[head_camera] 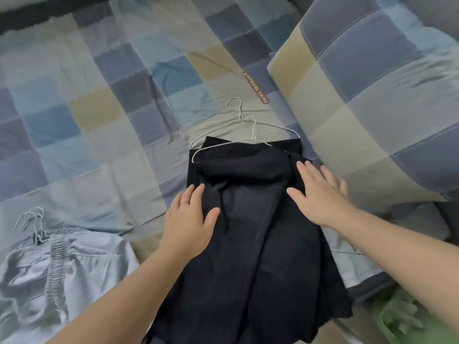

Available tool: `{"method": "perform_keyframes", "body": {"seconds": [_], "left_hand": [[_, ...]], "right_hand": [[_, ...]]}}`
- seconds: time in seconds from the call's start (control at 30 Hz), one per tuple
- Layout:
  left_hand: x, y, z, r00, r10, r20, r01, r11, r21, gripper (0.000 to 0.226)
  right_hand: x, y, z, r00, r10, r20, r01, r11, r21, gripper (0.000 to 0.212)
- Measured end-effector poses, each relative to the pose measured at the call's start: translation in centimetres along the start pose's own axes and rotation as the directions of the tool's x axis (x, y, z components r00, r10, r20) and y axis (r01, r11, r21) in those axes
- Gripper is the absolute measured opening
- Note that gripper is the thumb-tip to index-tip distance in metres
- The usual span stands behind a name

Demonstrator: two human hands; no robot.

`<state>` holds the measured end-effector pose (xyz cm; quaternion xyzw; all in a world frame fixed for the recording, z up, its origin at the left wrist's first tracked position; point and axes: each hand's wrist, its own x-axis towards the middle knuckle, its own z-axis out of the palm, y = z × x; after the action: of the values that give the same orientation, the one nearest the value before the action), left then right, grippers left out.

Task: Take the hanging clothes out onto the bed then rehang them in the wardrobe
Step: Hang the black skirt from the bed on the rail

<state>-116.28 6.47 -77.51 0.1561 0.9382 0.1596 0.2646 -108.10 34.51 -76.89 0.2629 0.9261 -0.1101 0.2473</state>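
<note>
Black clothes (260, 244): lie flat in the middle of the bed, top ends on two hangers.
Bed (74, 120): creased cover checked in blue, grey and tan.
Pillow (372, 95): same check, just right of the black clothes.
Grey garment (62, 269): lower left on the cover, well apart.
Left hand (188, 222): flat, fingers straight, pressing the clothes' left edge.
Right hand (320, 194): spread wide, flat on their right side.
Hangers (248, 130): white wire, hooks resting on the cover.
</note>
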Motion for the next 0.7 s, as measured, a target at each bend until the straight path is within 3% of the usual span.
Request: {"method": "perform_keyframes", "body": {"seconds": [0.2, 0.37, 0.57, 0.7], "left_hand": [[11.7, -1.6, 4.0, 0.989, 0.074, -0.125, -0.049, 0.980, 0.194, 0.067], [19.0, -0.9, 5.2, 0.994, -0.015, -0.104, 0.041, 0.966, 0.256, 0.068], [22.5, 0.0, 5.1, 0.985, -0.110, -0.134, 0.128, 0.983, 0.135, 0.048], [22.4, -0.4, 4.5, 0.975, -0.043, -0.217, 0.033, 0.998, -0.046, 0.019]], "right_hand": [[12.5, -0.4, 4.9, 0.999, -0.009, -0.039, 0.008, 1.000, -0.012, 0.068], [17.8, -0.6, 7.5, 1.000, -0.021, -0.011, 0.021, 0.999, -0.028, 0.070], [18.9, -0.2, 9.0, 0.997, -0.071, -0.001, 0.071, 0.997, -0.026, 0.075], [18.8, 0.3, 8.3, 0.998, -0.053, -0.017, 0.054, 0.995, 0.083, 0.085]]}}
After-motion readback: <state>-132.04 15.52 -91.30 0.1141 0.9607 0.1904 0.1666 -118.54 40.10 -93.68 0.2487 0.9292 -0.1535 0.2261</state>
